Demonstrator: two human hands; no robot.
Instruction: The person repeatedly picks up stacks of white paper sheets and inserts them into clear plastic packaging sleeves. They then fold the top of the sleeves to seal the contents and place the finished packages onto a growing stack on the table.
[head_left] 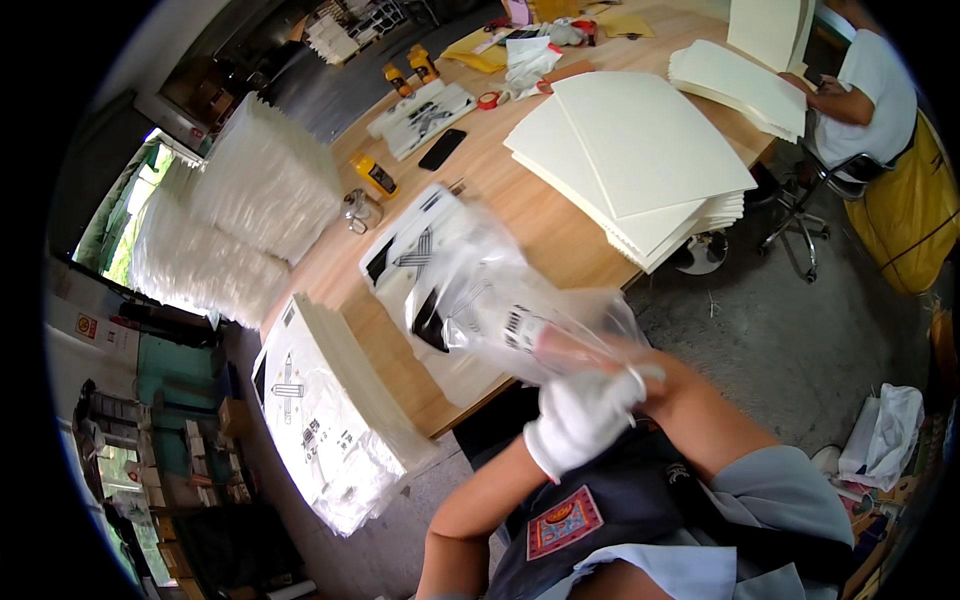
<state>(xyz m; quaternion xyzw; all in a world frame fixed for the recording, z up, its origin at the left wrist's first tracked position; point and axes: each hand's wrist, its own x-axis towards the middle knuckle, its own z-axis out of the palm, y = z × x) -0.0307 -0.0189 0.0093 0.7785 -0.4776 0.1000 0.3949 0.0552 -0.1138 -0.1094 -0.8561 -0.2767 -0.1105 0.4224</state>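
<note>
My left hand point(588, 418), in a white glove, is closed on the mouth of a clear plastic bag point(480, 290), close to my right wrist. My right hand point(568, 347) reaches into that bag. It shows only dimly through the film, and its finger pose is blurred. Beneath and beyond the bag lie printed plastic bags point(425, 235) with a black-and-white pencil design, on the wooden table. To the left, a thick stack of similar printed packs point(300, 400) overhangs the table's near edge.
Cream board sheets point(650, 140) are piled at the table's right. Tall plastic-wrapped stacks point(265, 165) stand at the left. A phone point(442, 150), a yellow-orange bottle point(375, 175) and a glass jar point(362, 212) sit farther back. Another person point(865, 95) sits at the right.
</note>
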